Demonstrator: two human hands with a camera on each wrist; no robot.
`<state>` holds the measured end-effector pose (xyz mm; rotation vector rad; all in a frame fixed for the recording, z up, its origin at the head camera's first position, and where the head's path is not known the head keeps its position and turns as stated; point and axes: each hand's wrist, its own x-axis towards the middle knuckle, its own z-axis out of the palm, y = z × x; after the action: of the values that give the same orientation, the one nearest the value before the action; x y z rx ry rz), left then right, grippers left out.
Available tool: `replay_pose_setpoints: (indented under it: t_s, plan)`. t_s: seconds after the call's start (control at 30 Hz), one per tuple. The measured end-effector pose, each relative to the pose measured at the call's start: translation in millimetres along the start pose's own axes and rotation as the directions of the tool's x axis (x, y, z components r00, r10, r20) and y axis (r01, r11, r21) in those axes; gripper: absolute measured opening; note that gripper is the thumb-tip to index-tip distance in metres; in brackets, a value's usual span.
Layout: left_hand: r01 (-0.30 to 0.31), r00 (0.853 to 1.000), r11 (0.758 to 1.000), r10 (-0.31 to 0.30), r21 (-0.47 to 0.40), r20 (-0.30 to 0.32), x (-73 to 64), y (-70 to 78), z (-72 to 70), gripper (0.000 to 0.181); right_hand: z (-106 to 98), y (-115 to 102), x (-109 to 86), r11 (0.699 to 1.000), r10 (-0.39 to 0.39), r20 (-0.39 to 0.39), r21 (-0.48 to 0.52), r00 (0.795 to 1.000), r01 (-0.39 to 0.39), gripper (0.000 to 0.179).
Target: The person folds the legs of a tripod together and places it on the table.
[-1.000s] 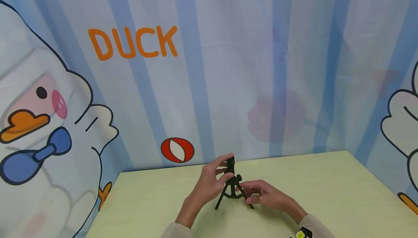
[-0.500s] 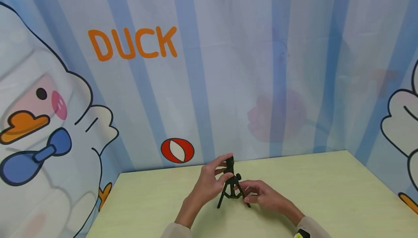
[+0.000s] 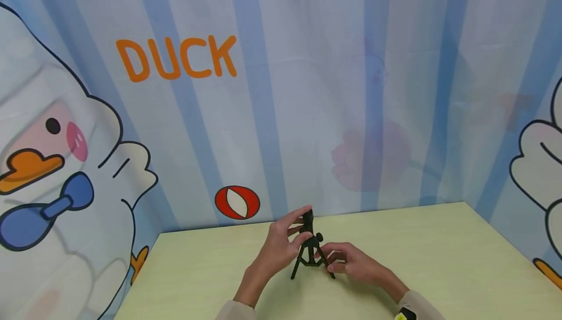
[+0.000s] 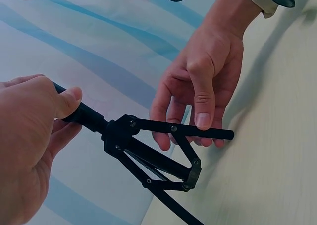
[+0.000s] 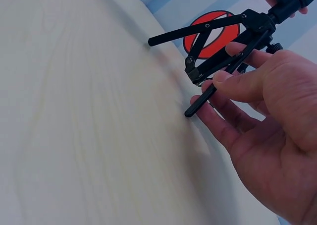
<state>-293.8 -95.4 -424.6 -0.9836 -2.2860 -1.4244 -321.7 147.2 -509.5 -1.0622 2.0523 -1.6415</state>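
A small black tripod with its legs partly spread is between my two hands, over the table's middle. My left hand grips its upper column from the left, thumb and fingers wrapped round it in the left wrist view. With thumb and fingers my right hand pinches one tripod leg near its lower part. Hinged struts join the legs to the centre post, and a round knob sticks out at the column's right side.
The pale wooden table reaches back to a blue-and-white striped cloth backdrop with printed ducks and the word DUCK. More of that cloth hangs at both sides of the table.
The tripod's right leg has swung inward to the left with my right hand, so the legs stand closer together. My left hand has stayed nearly in place.
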Motion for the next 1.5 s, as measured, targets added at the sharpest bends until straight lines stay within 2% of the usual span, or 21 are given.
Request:
replay_pose_setpoints:
  t_s: [0.43, 0.87, 1.5]
  plan:
    - [0.013, 1.0, 1.0, -0.013, 0.011, 0.012, 0.7, -2.0, -2.1, 0.065, -2.0, 6.2, -0.5, 0.998, -0.047, 0.038, -0.049, 0.998, 0.048, 0.033]
    - [0.0, 1.0, 1.0, 0.001, -0.02, 0.015, -1.6, -2.4, -5.3, 0.063, 2.1, 5.8, -0.7, 0.993, -0.074, 0.063, -0.09, 0.995, 0.079, 0.037]
    - [-0.022, 1.0, 1.0, 0.023, -0.022, 0.021, -0.9, -3.4, -4.0, 0.063, -1.1, 5.5, 0.6, 0.994, -0.065, 0.03, -0.09, 0.997, 0.067, 0.036]
